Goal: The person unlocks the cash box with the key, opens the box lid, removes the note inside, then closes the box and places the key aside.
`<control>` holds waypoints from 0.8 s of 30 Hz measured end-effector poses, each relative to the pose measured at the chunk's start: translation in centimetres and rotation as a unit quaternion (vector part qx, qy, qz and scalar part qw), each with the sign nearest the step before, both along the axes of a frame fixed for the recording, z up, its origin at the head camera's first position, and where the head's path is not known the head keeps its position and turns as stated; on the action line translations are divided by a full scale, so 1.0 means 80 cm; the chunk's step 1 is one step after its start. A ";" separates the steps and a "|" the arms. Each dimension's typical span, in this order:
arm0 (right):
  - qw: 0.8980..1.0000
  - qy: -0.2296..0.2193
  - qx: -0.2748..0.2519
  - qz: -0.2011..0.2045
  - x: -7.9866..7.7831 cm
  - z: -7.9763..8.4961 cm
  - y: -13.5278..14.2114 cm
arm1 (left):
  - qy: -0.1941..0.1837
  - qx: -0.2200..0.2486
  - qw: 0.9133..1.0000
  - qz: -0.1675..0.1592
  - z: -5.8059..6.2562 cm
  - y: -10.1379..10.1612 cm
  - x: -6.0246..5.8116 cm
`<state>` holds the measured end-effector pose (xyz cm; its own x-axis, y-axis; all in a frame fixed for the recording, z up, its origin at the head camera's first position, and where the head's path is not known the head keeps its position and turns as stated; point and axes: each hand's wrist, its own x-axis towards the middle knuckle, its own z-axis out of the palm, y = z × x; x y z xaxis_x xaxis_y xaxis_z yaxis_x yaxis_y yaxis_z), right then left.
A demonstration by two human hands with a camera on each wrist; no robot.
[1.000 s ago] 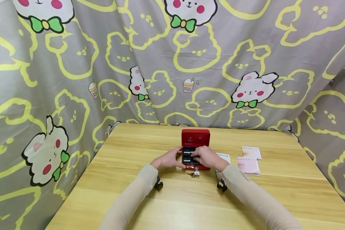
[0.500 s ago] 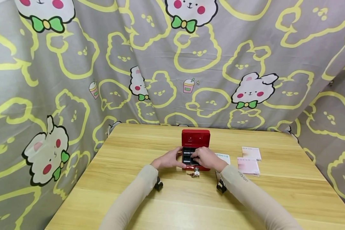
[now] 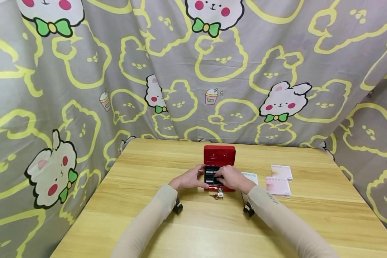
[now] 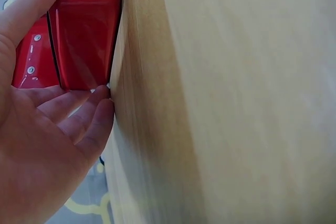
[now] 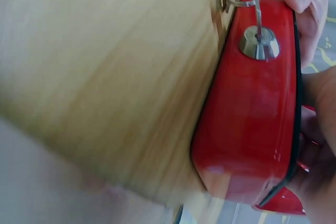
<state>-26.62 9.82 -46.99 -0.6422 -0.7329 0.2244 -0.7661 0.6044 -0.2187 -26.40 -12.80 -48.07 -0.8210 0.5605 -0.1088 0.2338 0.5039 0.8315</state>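
Note:
A small red cash box (image 3: 225, 188) stands on the table with its lid (image 3: 219, 155) raised at the back. Inside sits a black compartment tray (image 3: 209, 175). My left hand (image 3: 188, 178) holds the box's left side, thumb at the front corner and fingers along the side, as the left wrist view shows. With bent fingers, my right hand (image 3: 233, 178) reaches down into the right part of the tray; its fingertips are hidden, so whether they pinch anything does not show. A key sits in the front lock (image 5: 260, 43), and more keys (image 3: 214, 196) hang from its ring.
Right of the box lie pink notes (image 3: 278, 185), a pale note (image 3: 281, 171) behind them, and a bluish-green note (image 3: 251, 177) partly behind my right hand. The wooden table (image 3: 154, 157) meets a patterned curtain (image 3: 177, 118) at its back edge.
Almost nothing differs. Both hands keep their places at the box, and my right fingers stay inside the tray with barely any shift.

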 end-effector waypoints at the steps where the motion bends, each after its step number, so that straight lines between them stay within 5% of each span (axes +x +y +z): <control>1: 1.000 -0.006 0.000 0.000 0.000 0.000 0.001 | 0.001 -0.002 1.000 0.000 -0.001 0.000 0.000; 16: 0.996 -0.033 -0.082 0.006 -0.007 -0.005 0.011 | 0.020 -0.055 0.998 0.013 0.002 0.002 0.000; 24: 0.992 -0.079 -0.093 -0.018 -0.009 0.006 0.014 | 0.007 -0.037 0.999 0.006 0.004 -0.001 0.001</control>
<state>-27.30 10.98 -46.48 -0.7051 -0.6642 0.2483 -0.6921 0.5686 -0.4445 -26.33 -12.87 -47.74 -0.8292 0.5416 -0.1379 0.2384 0.5659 0.7892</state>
